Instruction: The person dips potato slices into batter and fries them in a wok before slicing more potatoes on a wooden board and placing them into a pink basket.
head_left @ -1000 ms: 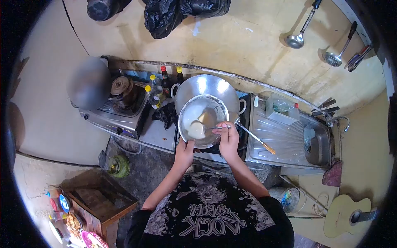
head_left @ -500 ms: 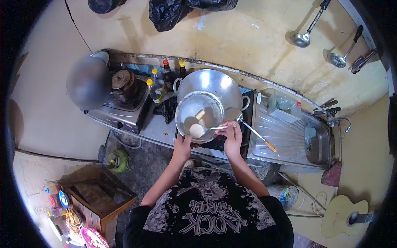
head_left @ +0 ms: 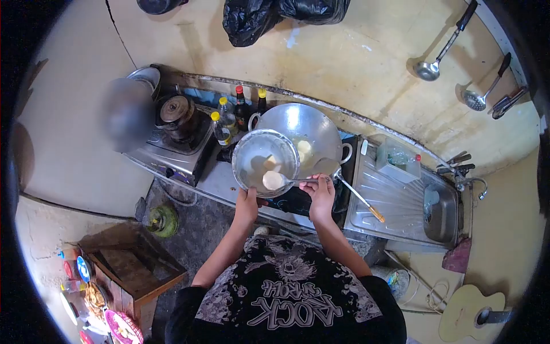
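Note:
My left hand grips the near rim of a round metal bowl, held over the left front of a large wok. A metal spoon is in my right hand, its fingers closed on the handle. On the spoon's head, above the bowl, rests a pale round piece of food. Another small pale piece lies inside the bowl. In the wok sits a pale lump. A long-handled spatula leans out over the wok's right edge.
Left of the wok stand several bottles and a stove with a dark lidded pot. A steel sink unit with a plastic box is on the right. Ladles hang on the wall.
The bowl has shifted left relative to the wok, and the pale lump in the wok now shows. The spoon has moved along with it. The whole view has shifted slightly.

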`<state>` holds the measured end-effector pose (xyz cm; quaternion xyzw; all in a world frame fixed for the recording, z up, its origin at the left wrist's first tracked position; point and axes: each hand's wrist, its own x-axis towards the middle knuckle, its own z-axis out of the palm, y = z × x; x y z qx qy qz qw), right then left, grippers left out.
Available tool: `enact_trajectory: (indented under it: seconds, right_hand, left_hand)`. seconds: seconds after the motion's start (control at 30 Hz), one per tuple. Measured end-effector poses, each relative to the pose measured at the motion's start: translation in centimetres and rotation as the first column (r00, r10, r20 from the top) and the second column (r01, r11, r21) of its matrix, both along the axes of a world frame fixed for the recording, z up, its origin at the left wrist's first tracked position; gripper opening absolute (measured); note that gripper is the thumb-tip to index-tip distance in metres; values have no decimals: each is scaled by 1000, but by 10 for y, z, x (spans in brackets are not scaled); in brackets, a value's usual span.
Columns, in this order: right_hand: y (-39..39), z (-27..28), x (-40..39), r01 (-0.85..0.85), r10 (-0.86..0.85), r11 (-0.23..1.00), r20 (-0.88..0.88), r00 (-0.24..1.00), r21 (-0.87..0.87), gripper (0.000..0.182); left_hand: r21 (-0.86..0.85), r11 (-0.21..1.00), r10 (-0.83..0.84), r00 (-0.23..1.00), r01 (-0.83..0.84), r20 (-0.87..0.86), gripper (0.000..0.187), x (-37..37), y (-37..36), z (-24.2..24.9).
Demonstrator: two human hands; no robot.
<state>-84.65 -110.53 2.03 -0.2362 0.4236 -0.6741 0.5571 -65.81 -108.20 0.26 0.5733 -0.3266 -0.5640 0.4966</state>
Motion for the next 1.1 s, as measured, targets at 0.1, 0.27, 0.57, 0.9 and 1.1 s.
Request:
enact_trajectory:
  seconds: [0.1, 0.27, 0.57, 0.9, 1.1]
  right_hand:
    - [-8, 3, 0, -16, 16, 1000, -13, 1000, -7, 19]
    - [-26, 15, 3, -32, 30, 999, -49, 998, -34, 21]
    - [-85, 50, 8, -53, 54, 998, 25, 998, -28, 20]
    - [-171, 3, -21, 72, -76, 993, 40, 996, 95, 20]
    - [-218, -88, -39, 206, -179, 971, -205, 962, 121, 18]
  left_hand:
    - [48, 998, 47, 999, -48, 12, 32, 2, -2, 8]
    - [120, 986, 126, 986, -112, -109, 33, 6, -9, 4]
    - [134, 987, 107, 982, -86, -159, 40, 20, -23, 3]
    - [146, 955, 280, 945, -257, -171, 33, 30, -31, 9]
    - [226, 920, 356, 925, -322, -134, 29, 42, -21, -9]
